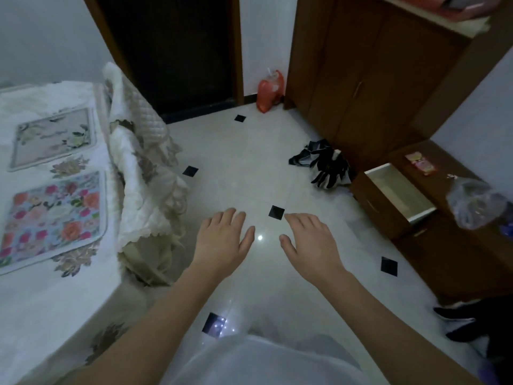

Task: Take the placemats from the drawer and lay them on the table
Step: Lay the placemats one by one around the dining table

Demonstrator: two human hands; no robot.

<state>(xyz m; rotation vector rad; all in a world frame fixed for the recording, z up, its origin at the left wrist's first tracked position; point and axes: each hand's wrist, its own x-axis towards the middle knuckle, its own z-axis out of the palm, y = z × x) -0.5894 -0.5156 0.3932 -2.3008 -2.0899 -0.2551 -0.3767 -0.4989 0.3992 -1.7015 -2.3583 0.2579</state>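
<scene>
**Both hands free, two placemats on the table**

Your left hand (222,240) and right hand (311,243) hover side by side over the tiled floor (249,168), palms down. The fingers of both are straight and relaxed and hold nothing. The two hands are near each other but do not touch.

The table (41,315) stands at your 9 o'clock under a white flowered cloth. Two placemats lie flat on it, one beyond the other with a narrow gap between them. The bright floral placemat (52,218) is the nearer one. The pale placemat (52,137) lies past it, towards 10 o'clock. Both are well apart from your hands.

The drawer (399,195) is at your 2 o'clock, pulled out of the low brown cabinet (458,245), with its pale inside showing. It is well apart from your right hand. On the cabinet top sit a pink packet (420,162) and, nearer to you, a crumpled plastic bag (477,204).

A chair with a quilted cover (138,151) stands just beside the table's far corner, at 11 o'clock. At 1 o'clock a dark bundle of cloth (324,165) lies on the floor, close to the drawer front. Further off at 12 o'clock, an orange jug (270,91) stands against the wall beside the tall wooden wardrobe (361,79).
</scene>
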